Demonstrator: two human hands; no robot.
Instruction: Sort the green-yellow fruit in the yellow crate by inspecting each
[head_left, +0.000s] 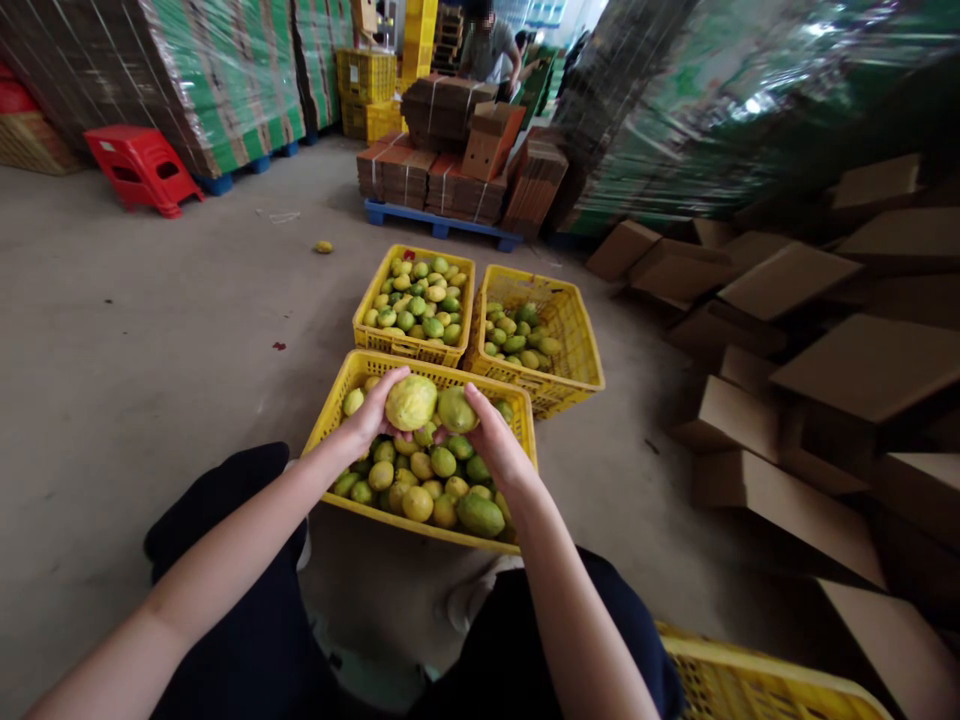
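My left hand [372, 412] is closed around a large yellow lemon [412, 402], thumb over its top. Right beside it, my right hand [489, 432] grips a greener lemon [457, 410]. Both fruits are held up above a yellow plastic crate [330, 412] full of green and yellow lemons [418, 503]. My fingers are partly hidden beneath the two fruits.
Behind stand a yellow crate full of lemons [416, 306] and a partly filled yellow crate [574, 340]. One lemon [323, 247] lies on the floor. Open cardboard boxes [787, 280] crowd the right. A red stool [142, 168] stands left; a person [491, 52] is behind stacked cartons [450, 185].
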